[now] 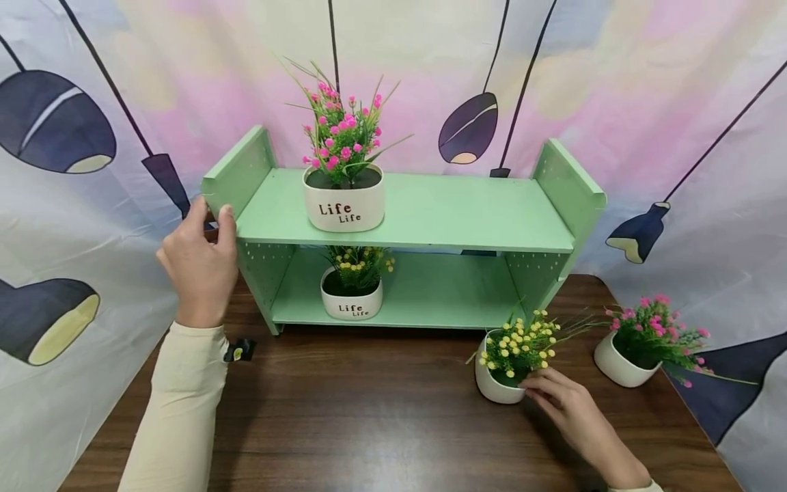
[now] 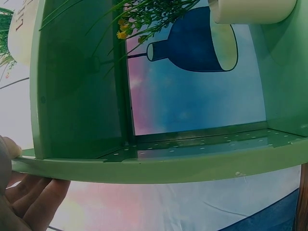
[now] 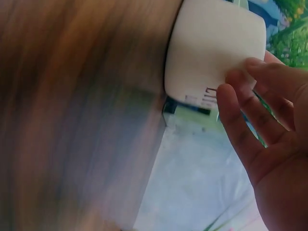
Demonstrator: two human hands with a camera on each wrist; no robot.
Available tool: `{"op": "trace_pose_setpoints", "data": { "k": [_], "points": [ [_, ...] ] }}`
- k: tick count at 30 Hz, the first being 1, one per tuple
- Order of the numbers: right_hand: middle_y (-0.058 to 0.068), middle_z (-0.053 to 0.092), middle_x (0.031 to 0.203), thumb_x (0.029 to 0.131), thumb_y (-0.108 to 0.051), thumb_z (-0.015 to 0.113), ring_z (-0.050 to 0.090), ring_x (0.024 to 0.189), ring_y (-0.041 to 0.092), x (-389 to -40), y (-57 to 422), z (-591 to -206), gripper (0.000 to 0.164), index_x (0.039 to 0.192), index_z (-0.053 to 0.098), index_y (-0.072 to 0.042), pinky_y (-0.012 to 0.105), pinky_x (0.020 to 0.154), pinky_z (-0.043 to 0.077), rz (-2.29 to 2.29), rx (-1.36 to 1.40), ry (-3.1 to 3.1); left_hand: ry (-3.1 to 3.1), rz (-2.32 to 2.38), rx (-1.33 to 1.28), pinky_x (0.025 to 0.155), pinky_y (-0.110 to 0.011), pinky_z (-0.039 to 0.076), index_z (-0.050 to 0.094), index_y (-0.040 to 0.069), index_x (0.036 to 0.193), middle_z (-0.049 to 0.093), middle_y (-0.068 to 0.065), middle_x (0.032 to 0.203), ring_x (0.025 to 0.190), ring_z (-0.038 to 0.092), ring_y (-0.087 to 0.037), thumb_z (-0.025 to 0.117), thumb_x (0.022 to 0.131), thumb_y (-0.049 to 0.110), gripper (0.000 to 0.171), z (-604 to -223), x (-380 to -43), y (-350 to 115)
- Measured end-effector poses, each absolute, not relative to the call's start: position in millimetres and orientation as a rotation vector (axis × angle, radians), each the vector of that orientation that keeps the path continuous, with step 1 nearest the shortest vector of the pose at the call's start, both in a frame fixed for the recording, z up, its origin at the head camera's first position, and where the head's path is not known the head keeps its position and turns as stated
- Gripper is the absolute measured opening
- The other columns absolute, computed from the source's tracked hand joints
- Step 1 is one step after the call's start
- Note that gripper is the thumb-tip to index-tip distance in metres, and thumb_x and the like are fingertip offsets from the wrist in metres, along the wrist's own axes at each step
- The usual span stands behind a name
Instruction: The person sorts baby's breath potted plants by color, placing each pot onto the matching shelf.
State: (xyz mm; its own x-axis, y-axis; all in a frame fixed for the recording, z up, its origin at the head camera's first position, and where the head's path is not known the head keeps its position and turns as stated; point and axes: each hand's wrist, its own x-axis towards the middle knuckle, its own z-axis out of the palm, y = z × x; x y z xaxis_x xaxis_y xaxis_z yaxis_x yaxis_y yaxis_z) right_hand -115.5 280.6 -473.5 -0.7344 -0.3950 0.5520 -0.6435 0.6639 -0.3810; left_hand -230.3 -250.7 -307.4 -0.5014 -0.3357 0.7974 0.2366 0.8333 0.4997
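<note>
My left hand [image 1: 203, 273] grips the front edge of the left side panel of a green two-tier shelf [image 1: 467, 212], thumb on the inner side and fingers outside, as the left wrist view shows. A white pot with yellow flowers [image 1: 499, 389] stands on the table in front of the shelf's right end, its printed side turned away from the head view. At its right rim my right hand [image 1: 572, 413] pinches the pot, with fingertips on the white wall [image 3: 211, 53] in the right wrist view.
On the upper shelf stands a white "Life" pot with pink flowers [image 1: 346, 205]; below it, a similar pot with yellow flowers [image 1: 352, 304]. Another pink-flowered pot [image 1: 624, 365] sits near the right edge of the brown wooden table [image 1: 356, 403]. A lamp-patterned curtain [image 1: 406, 48] hangs behind.
</note>
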Motion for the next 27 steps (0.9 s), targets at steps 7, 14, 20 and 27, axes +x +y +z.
{"op": "trace_pose_setpoints", "data": {
  "k": [7,14,20,27],
  "points": [
    [-0.007,0.071,0.104,0.073,0.016,0.086,0.07,0.091,0.009,-120,247,-479,0.045,0.107,0.078,-0.012,0.009,0.083,0.048,0.773,0.873,-2.398,-1.984,-0.687,0.066,0.066,-0.053,0.034,0.067,0.001,0.1,0.077,-0.022,0.089,0.074,0.071,-0.046,0.058,0.108,0.034,0.035,-305,-231,-250],
    [0.007,0.07,0.122,0.079,0.011,0.083,0.07,0.099,0.017,-121,228,-482,0.047,0.122,0.074,-0.008,0.01,0.089,0.047,0.827,1.01,-2.324,-1.983,-0.682,0.052,0.07,-0.062,0.041,0.065,0.001,0.099,0.078,-0.022,0.091,0.08,0.075,-0.043,0.058,0.109,0.036,0.037,-306,-234,-247],
    [0.009,0.067,0.129,0.079,0.011,0.084,0.067,0.108,0.016,-116,235,-482,0.049,0.122,0.073,-0.012,0.011,0.088,0.048,0.878,1.008,-2.362,-1.974,-0.676,0.045,0.068,-0.061,0.039,0.064,0.002,0.096,0.077,-0.022,0.088,0.076,0.073,-0.044,0.058,0.108,0.035,0.036,-307,-235,-248],
    [0.005,0.067,0.123,0.077,0.013,0.084,0.066,0.105,0.01,-120,258,-482,0.049,0.118,0.075,-0.014,0.013,0.08,0.051,0.891,0.932,-2.371,-1.975,-0.665,0.06,0.062,-0.048,0.031,0.063,0.003,0.093,0.074,-0.021,0.079,0.066,0.066,-0.044,0.058,0.108,0.035,0.036,-309,-231,-250]
  ]
}}
